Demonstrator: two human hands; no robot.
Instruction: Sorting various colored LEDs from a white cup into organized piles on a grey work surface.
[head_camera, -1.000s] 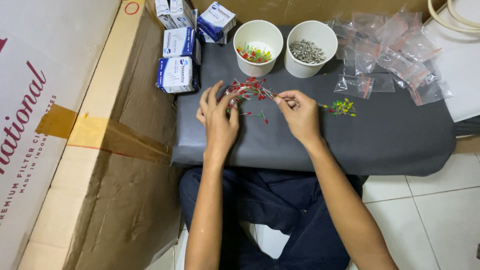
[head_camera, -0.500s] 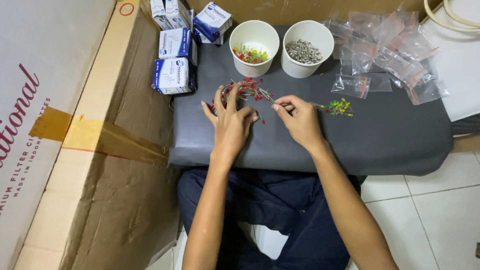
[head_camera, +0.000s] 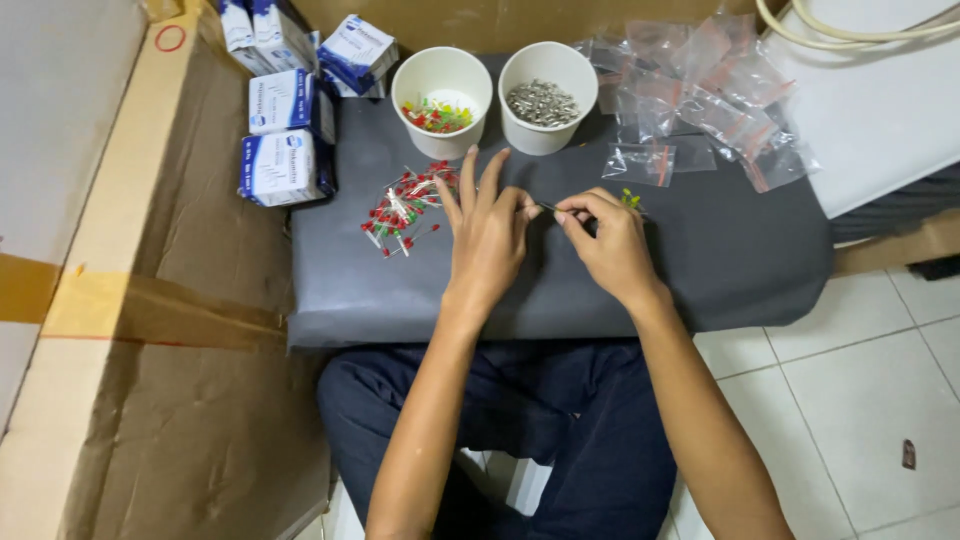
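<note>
Where fingertips meet: one thin lead (head_camera: 545, 207).

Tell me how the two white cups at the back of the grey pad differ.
The left cup holds small red, green and yellow pieces lying low in it; the right cup holds a fuller heap of grey metal pieces. The left cup stands right behind the loose red pile; the right cup stands nearer the clear plastic bags. Both are white, round, upright, open and about the same size, side by side on the grey pad.

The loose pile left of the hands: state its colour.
Mostly red, a few green, in the loose pile; head view shows it best.
</note>
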